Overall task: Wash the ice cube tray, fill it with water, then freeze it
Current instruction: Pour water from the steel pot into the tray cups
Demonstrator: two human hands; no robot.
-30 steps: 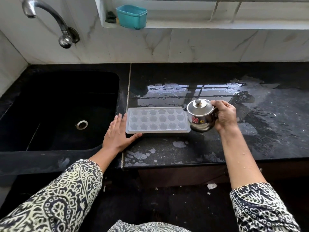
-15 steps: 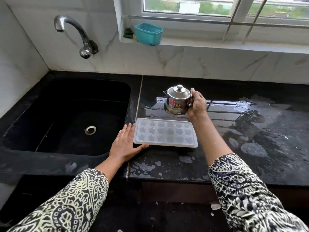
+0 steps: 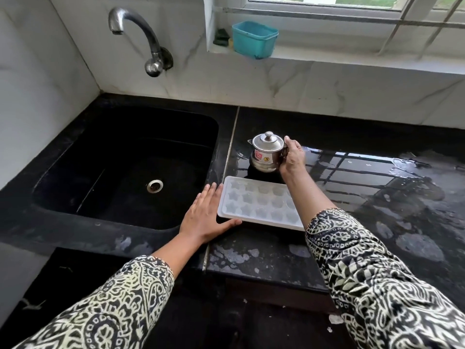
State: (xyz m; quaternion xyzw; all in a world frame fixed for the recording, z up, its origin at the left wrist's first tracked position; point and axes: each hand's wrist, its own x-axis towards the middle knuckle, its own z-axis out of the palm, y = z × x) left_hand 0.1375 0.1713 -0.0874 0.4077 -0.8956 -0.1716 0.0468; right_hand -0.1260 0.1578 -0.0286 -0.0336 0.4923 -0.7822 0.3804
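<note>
Just right of the sink [image 3: 125, 167], at the middle of the frame, the tray [image 3: 259, 202] is lying flat on the wet table [image 3: 377, 222], and several things are threatening it. The right hand [image 3: 292, 157] is gripping a steel pot [image 3: 266, 153] by its handle just behind the tray's far edge (whether the pot is resting on the table or hanging just above it, I cannot tell). If tipped for pouring, its lid [image 3: 268, 141] could be slipping off into the cells, and a fast stream would be splashing past the shallow moulds. The table is glistening with water, so any sideways nudge could be sending the tray sliding toward the sink. The right sleeve [image 3: 339, 235] is crossing over the tray's right end and hiding it, so the cloth could be dipping into the cells or dragging the tray. Whether the cells are holding water I cannot tell; if they are, a quick lift would be flexing the thin plastic and slopping it out.

The left hand [image 3: 203, 215] is lying flat at the tray's left end, its fingers [image 3: 210, 195] straight, slightly spread and gripping nothing. They are running along the short left edge, touching it or just beside it, while the thumb is reaching along the near edge at the lower-left corner. The right fingers are curling round the pot's handle, apart from the tray.
</note>
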